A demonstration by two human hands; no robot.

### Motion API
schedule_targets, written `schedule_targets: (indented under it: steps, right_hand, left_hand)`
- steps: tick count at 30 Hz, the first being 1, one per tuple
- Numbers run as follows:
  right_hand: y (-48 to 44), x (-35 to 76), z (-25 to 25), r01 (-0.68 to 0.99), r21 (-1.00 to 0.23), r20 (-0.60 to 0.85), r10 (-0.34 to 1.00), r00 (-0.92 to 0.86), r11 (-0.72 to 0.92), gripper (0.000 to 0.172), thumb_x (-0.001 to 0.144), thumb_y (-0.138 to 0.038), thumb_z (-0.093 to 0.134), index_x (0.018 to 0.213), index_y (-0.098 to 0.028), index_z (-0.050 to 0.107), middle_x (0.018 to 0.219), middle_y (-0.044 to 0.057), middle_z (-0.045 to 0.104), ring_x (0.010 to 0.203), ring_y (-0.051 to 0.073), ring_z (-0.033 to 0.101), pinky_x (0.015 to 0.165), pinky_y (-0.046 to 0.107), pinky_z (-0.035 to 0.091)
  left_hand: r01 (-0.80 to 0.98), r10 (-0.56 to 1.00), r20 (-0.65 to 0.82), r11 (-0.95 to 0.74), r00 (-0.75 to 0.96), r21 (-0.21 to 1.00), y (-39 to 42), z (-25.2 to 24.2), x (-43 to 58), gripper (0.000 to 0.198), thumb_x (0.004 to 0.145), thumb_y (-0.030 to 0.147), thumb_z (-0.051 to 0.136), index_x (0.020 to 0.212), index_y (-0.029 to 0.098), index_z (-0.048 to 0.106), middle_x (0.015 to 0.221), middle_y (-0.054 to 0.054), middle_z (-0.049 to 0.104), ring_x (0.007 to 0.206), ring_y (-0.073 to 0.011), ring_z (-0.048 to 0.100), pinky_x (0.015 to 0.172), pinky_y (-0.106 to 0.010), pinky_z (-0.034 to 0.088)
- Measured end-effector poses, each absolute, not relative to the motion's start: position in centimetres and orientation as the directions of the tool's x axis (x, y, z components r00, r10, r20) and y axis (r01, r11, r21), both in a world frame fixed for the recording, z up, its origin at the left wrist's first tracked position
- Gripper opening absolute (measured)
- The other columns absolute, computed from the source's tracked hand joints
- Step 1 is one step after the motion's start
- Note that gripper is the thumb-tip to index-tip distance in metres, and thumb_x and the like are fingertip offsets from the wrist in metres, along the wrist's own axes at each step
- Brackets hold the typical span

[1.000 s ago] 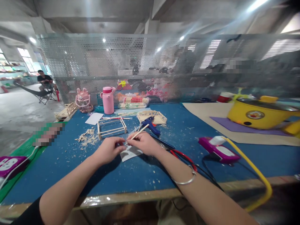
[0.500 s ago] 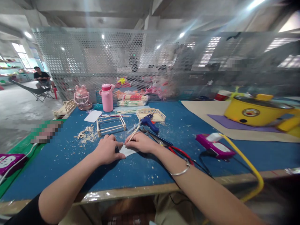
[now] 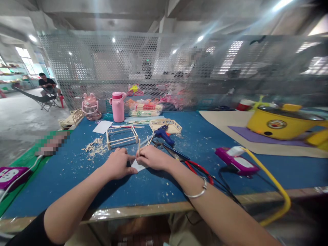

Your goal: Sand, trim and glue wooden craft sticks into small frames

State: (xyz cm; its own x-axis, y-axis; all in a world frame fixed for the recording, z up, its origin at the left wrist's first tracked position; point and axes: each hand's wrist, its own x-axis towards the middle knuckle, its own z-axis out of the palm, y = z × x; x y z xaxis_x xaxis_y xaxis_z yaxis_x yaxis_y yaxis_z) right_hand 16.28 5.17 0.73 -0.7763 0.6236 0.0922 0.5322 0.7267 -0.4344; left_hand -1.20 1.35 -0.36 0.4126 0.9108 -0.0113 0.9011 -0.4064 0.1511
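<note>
My right hand (image 3: 154,158) is closed in a pinch on a thin wooden stick (image 3: 139,146). The stick stands nearly upright, its lower end hidden by my fingers. Beneath both hands lies a small white piece of paper (image 3: 138,166) on the blue table. My left hand (image 3: 120,164) rests at the paper's left side, its thumb and forefinger apart, the thumb along the near edge. Just beyond the hands stands a box-shaped frame of wooden sticks (image 3: 122,137). A blue glue gun (image 3: 164,136) lies behind my right hand, by a shallow wooden tray (image 3: 174,127).
Wood scraps (image 3: 95,147) are scattered left of the frame. Red-handled pliers (image 3: 197,169) lie to the right, near a purple power strip (image 3: 238,162) with a yellow cable. A yellow electric pot (image 3: 275,124) is farther right. A pink bottle (image 3: 118,108) stands at the back.
My right hand has turned the stick from a rightward slant to nearly upright. My left hand stays on the paper. The whole view has shifted slightly.
</note>
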Motion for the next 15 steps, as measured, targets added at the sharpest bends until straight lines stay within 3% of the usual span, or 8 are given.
schedule_targets:
  steps: [4, 15]
  right_hand:
    - [5.15, 16.07, 0.41, 0.551, -0.42, 0.071, 0.632, -0.772, 0.721, 0.015, 0.08, -0.015, 0.051, 0.076, -0.012, 0.065, 0.069, 0.005, 0.066, 0.063, 0.014, 0.056, 0.059, 0.021, 0.038]
    - [4.84, 15.71, 0.27, 0.518, -0.429, 0.095, 0.608, -0.788, 0.74, 0.015, 0.08, -0.01, 0.049, 0.072, -0.012, 0.061, 0.075, 0.005, 0.062, 0.068, 0.013, 0.053, 0.066, 0.022, 0.038]
  left_hand:
    - [0.896, 0.908, -0.003, -0.412, 0.418, 0.166, 1.29, -0.35, -1.18, 0.046, 0.071, 0.055, 0.057, 0.109, 0.03, 0.063, 0.092, -0.009, 0.054, 0.091, -0.0283, 0.05, 0.078, -0.038, 0.04]
    - [0.896, 0.911, 0.003, -0.407, 0.413, 0.18, 1.5, -0.65, -1.25, 0.043, 0.07, 0.054, 0.059, 0.102, 0.027, 0.066, 0.09, -0.009, 0.055, 0.091, -0.0283, 0.05, 0.079, -0.037, 0.04]
